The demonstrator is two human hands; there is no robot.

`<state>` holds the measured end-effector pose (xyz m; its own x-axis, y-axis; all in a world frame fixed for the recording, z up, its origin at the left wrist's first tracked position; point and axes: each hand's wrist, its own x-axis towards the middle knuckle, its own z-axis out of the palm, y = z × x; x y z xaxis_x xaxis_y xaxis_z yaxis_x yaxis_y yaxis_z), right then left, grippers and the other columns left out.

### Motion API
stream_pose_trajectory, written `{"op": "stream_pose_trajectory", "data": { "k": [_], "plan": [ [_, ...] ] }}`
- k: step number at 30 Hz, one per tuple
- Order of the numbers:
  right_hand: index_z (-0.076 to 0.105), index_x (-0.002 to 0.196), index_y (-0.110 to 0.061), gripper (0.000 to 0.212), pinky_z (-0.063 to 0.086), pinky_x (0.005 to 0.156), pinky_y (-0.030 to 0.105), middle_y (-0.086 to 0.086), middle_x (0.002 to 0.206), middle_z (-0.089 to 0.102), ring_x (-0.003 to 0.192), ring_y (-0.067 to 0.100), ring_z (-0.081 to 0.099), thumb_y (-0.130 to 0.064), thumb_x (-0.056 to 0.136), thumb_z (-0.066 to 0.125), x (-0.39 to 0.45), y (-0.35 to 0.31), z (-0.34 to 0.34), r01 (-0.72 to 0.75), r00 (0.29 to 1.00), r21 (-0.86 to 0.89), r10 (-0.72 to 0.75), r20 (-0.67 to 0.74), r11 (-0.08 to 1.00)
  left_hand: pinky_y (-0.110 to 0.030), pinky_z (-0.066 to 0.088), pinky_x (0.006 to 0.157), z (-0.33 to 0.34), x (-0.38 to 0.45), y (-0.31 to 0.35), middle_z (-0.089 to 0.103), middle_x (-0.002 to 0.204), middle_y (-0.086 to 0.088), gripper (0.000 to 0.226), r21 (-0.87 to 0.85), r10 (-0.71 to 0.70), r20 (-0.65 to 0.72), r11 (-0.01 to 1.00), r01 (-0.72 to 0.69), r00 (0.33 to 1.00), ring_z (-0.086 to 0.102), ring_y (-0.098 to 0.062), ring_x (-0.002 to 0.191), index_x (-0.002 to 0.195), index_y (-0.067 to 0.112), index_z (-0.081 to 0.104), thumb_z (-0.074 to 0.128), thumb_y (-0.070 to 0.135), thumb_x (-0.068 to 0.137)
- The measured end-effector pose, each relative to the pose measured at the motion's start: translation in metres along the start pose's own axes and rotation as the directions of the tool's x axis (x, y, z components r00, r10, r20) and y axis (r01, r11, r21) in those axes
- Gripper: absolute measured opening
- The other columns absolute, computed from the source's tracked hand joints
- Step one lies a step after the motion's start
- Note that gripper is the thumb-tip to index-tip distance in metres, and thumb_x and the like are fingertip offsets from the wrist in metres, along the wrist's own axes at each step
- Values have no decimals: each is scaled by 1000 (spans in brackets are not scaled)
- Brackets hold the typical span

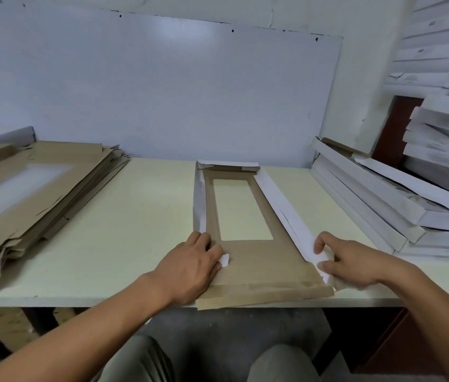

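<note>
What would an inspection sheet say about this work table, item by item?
Surface: pale table, smooth top.
Job's things: windowed cardboard blank lying brown side up, with white side flaps.
Clutter: stack of flat blanks at left; white boxes piled at right.
Hands: left hand presses the blank's near left corner; right hand pinches the right flap at its near end.
Cables: nothing seen.
Surroundings: white board on the wall behind.

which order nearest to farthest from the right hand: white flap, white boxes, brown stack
1. white flap, pinched by the right hand
2. white boxes, just to its right
3. brown stack, far to its left
</note>
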<state>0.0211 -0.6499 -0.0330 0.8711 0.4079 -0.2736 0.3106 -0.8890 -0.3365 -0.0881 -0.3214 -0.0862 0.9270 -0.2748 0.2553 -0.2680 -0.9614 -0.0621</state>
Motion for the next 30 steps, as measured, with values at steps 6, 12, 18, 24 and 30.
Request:
{"op": "stream_pose_trajectory", "data": {
  "k": [6, 12, 18, 24, 30],
  "plan": [
    [68, 105, -6, 12, 56, 60, 37, 14, 70, 64, 59, 24, 64, -10, 97, 61, -5, -3, 0, 142, 975, 511, -209, 77, 848, -33, 31, 75, -5, 3, 3, 43, 104, -3, 16, -21, 40, 24, 999, -39, 999, 27, -20, 85, 111, 19, 40, 34, 17, 97],
    [68, 113, -13, 46, 49, 65, 30, 11, 77, 65, 72, 27, 62, 13, 75, 66, 4, 12, -16, 145, 932, 361, -249, 262, 921, -34, 45, 69, -21, 5, 0, 52, 91, 0, 24, -330, 129, -27, 935, -130, 991, 47, -23, 77, 102, 28, 36, 44, 9, 90],
    [67, 71, -26, 23, 31, 58, 22, -9, 62, 44, 59, 9, 38, -39, 90, 71, 24, 9, -2, 257, 965, 140, -261, 16, 956, -23, 45, 77, -40, -1, -9, 62, 95, 7, 54, -395, 207, 100, 906, -152, 973, 55, -8, 86, 103, 20, 63, 44, 69, 89],
    [67, 75, -27, 20, 38, 58, 25, -10, 60, 54, 53, 4, 45, -35, 94, 65, 29, 7, 18, 313, 938, 116, -288, -191, 942, -25, 45, 88, -42, -6, -3, 57, 105, 9, 46, -357, 213, 162, 923, -144, 963, 48, -4, 101, 109, 22, 58, 62, 61, 85],
    [67, 82, -21, 62, 37, 64, 26, -12, 68, 59, 60, 9, 48, -72, 94, 34, 16, 4, 8, 276, 961, 285, -259, -96, 918, -32, 42, 81, -36, 0, -1, 52, 78, -1, 30, -443, 104, -11, 891, -98, 995, 48, -15, 84, 76, 13, 52, 48, 27, 102]
  ]
}}
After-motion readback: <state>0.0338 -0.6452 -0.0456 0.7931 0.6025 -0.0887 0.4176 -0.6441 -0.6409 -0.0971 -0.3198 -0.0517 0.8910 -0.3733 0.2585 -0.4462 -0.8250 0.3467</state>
